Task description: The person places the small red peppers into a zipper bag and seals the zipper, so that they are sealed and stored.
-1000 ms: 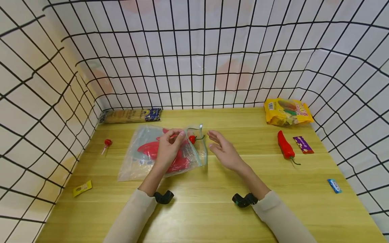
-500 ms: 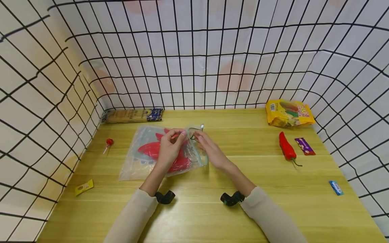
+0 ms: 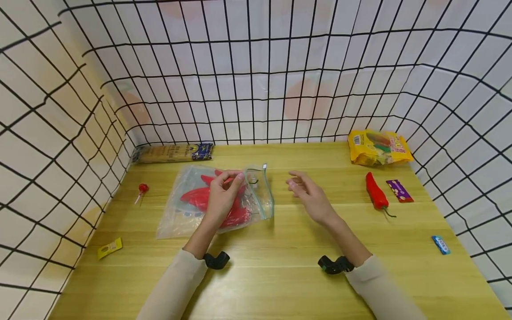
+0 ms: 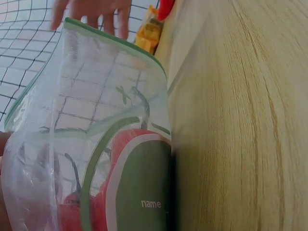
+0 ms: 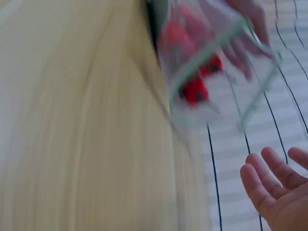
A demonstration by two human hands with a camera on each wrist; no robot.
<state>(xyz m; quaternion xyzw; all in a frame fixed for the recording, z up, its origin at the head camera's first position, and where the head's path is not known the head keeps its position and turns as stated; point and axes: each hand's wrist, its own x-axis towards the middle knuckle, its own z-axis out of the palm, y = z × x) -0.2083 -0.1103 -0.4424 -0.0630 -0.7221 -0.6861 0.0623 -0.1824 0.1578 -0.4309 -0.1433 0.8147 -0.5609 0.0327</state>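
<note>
A clear zip bag (image 3: 172, 224) lies on the table with several red chili peppers (image 3: 196, 198) inside; their green stems show in the left wrist view. Its green-edged mouth gapes toward the right. My left hand (image 3: 220, 195) pinches the bag's upper edge near the mouth. To the right of the mouth, my right hand (image 3: 314, 198) hovers with relaxed fingers and holds nothing; in the right wrist view its fingers (image 5: 269, 180) are spread below the bag. One more red chili pepper (image 3: 376, 192) lies loose on the table at the right.
A yellow food packet (image 3: 378, 148) and a purple snack packet (image 3: 399, 191) sit at the right, a small blue wrapper (image 3: 441, 245) nearer. At the left are a noodle pack (image 3: 172, 152), a red lollipop (image 3: 142, 189) and a yellow sachet (image 3: 109, 248). Black wire mesh (image 3: 268, 75) walls the table.
My right hand reached into the bag's mouth, where a chili pepper's red end showed, then drew back to the right without anything. That pepper sits deeper now. The left hand stays put.
</note>
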